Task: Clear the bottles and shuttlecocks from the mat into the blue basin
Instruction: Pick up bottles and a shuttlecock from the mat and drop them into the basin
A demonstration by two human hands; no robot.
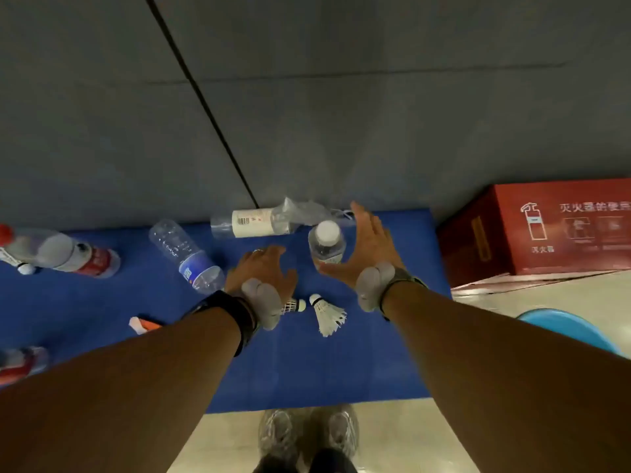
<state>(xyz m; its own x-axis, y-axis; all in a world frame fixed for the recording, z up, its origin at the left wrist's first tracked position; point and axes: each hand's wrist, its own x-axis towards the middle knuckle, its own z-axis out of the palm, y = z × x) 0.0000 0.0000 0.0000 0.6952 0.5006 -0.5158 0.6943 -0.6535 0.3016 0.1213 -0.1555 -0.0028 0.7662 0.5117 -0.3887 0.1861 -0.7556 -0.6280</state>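
Bottles and shuttlecocks remain on the mat (307, 370). Right hand (367, 245) open beside upright bottle (326, 242); left hand (261, 269) open, empty.

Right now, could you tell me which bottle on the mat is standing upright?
The white-capped bottle beside the open right hand; the others lie on their sides.

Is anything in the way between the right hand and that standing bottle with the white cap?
Nothing visible is. The right hand is open and curved right beside the upright bottle, with only a little bare blue mat showing between the palm and the bottle. The nearest shuttlecock lies lower down, out of the way.
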